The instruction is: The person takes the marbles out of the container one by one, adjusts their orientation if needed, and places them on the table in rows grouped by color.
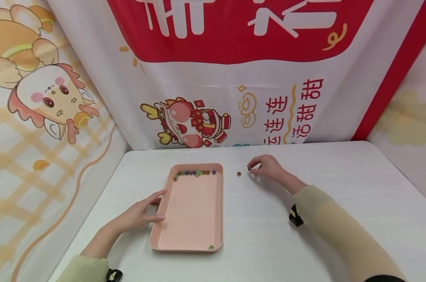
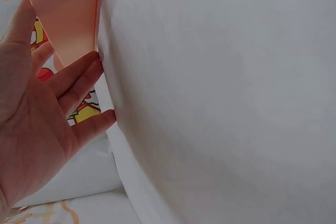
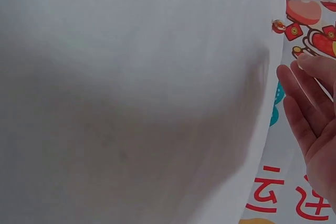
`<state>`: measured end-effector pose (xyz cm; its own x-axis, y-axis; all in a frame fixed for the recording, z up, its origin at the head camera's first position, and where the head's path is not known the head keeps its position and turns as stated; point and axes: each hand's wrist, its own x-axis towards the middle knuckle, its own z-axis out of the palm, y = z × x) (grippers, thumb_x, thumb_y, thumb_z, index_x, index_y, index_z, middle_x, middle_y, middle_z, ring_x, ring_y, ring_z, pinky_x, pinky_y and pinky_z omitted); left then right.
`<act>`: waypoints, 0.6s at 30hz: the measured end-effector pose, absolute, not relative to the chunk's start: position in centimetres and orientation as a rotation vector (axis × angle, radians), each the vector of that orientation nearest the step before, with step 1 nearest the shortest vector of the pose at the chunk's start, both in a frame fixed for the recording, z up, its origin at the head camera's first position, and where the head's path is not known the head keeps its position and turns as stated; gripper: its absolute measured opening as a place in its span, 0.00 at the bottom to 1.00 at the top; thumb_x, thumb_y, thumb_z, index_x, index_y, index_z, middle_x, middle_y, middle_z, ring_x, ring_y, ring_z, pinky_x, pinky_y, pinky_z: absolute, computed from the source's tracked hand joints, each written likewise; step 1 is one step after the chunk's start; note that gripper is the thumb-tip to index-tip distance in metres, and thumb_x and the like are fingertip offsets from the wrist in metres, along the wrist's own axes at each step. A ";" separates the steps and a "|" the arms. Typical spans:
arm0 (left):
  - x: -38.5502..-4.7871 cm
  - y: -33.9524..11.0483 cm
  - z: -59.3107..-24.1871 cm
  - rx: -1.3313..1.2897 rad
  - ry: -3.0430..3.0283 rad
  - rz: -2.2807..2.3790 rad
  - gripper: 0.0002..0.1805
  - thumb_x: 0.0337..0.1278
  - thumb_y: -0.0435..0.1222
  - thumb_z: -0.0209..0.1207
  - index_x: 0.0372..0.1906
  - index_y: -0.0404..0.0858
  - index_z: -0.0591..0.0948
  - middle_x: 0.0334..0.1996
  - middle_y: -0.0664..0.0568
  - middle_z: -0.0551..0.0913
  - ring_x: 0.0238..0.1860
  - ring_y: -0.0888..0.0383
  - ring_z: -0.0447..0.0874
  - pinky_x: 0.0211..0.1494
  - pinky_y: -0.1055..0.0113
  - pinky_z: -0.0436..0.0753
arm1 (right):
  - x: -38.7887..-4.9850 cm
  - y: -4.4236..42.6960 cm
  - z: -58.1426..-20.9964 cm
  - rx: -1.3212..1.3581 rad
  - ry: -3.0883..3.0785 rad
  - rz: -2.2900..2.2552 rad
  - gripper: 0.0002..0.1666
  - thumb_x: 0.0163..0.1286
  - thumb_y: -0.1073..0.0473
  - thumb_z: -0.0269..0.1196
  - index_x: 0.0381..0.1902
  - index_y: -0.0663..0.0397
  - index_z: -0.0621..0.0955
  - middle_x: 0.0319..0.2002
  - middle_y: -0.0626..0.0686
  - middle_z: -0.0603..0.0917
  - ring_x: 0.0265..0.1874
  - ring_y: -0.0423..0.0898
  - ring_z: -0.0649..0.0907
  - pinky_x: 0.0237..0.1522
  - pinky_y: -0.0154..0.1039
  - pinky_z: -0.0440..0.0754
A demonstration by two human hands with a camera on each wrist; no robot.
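One large red-and-white printed cloth [image 1: 230, 78] hangs beyond the pink tray [image 1: 190, 213], and from my remote post I see a checked, cartoon-printed panel [image 1: 33, 156] well to the tray's left. Under the tray spreads a white table [image 1: 262, 243]. The tray lies flat, its long sides running away from my head view. At its left side I have the left hand [image 1: 137, 213], spread wide, with thumb and forefinger at the rim, well apart from each other. To the right of the tray, near its far end, I have the right hand [image 1: 267, 168]; its thumb and forefinger bend toward each other with little room between, and I cannot tell whether they pinch anything. Smaller still, a row of brown, blue and green marbles [image 1: 190, 172] lines the tray's far wall, a few bunched at the far left corner. One green marble [image 1: 211, 247] sits in the tray's near right corner. One brown marble [image 1: 239, 174] rests outside, between the tray and the right hand.
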<state>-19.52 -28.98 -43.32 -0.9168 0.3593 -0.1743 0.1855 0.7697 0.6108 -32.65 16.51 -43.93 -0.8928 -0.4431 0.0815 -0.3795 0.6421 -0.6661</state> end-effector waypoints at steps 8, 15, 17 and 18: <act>-19.6 -29.1 -43.4 0.430 2.679 0.891 0.47 0.53 0.52 0.67 0.76 0.49 0.58 0.62 0.41 0.73 0.64 0.42 0.68 0.63 0.39 0.65 | -33.1 15.8 -44.9 -0.609 2.752 -1.042 0.08 0.63 0.61 0.68 0.41 0.54 0.86 0.39 0.49 0.85 0.33 0.44 0.81 0.35 0.39 0.80; -19.5 -28.9 -43.5 0.437 2.685 0.891 0.47 0.53 0.53 0.67 0.76 0.49 0.58 0.62 0.41 0.73 0.64 0.42 0.69 0.63 0.40 0.65 | -33.1 15.4 -44.9 -0.540 2.745 -1.006 0.08 0.62 0.61 0.69 0.40 0.52 0.87 0.38 0.48 0.85 0.30 0.43 0.79 0.32 0.37 0.78; -19.5 -28.9 -43.4 0.436 2.684 0.892 0.47 0.53 0.53 0.67 0.76 0.49 0.58 0.62 0.41 0.73 0.64 0.42 0.69 0.63 0.40 0.65 | -33.1 15.4 -45.0 -0.535 2.739 -0.994 0.08 0.62 0.61 0.69 0.41 0.51 0.87 0.38 0.47 0.85 0.32 0.43 0.79 0.33 0.37 0.78; -19.5 -28.9 -43.4 0.437 2.684 0.890 0.47 0.54 0.53 0.67 0.76 0.49 0.57 0.62 0.41 0.73 0.64 0.42 0.69 0.63 0.39 0.65 | -33.2 15.3 -45.1 -0.536 2.737 -0.988 0.08 0.62 0.61 0.69 0.41 0.51 0.87 0.38 0.47 0.85 0.32 0.43 0.79 0.33 0.37 0.78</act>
